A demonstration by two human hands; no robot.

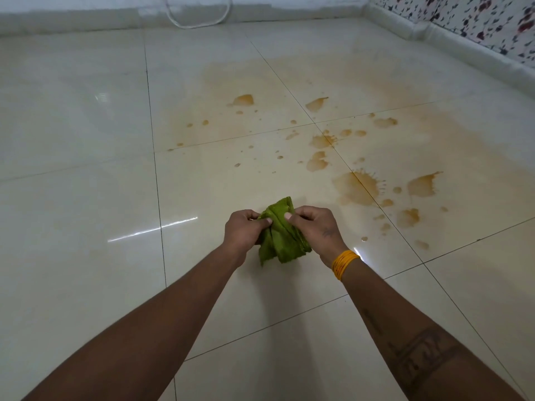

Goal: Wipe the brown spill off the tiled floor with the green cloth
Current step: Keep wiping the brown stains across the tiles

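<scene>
A bunched green cloth (282,237) hangs above the cream tiled floor (86,169), held between both hands. My left hand (243,231) pinches its left side and my right hand (317,227) pinches its right side, thumbs on top. The brown spill (356,186) spreads ahead and to the right as splashes, drops and a pale smeared film reaching toward the far wall. The nearest puddles lie right of the cloth. An orange thread band circles my right wrist.
A white skirting runs along the far wall, with a white cable loop (199,15) against it. A raised ledge under a speckled wall (477,21) borders the floor at the right. Unstained tiles stretch to the left.
</scene>
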